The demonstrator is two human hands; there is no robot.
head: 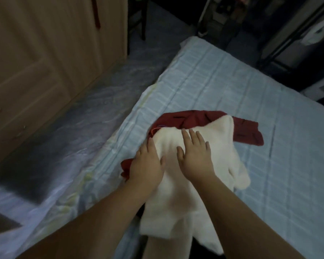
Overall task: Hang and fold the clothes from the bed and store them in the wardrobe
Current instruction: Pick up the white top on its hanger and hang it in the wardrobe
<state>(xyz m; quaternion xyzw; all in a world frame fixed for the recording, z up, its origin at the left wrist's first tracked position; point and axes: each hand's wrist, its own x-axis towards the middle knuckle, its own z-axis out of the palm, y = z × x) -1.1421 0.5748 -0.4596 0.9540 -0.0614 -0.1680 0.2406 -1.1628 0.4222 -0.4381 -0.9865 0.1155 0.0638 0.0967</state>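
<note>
Dim bedroom, pale blue quilted bed with the wardrobe off to our left. We've got both palms down on a cream garment that sits on top of a dark red garment near the bed's edge. Our left hand presses the cream piece's left side, fingers fairly straight; our right hand lies flat, fingers spread. Cream one's lower end droops over the edge toward us, so our guess is it slides off or drags the red one along if we fold carelessly.
</note>
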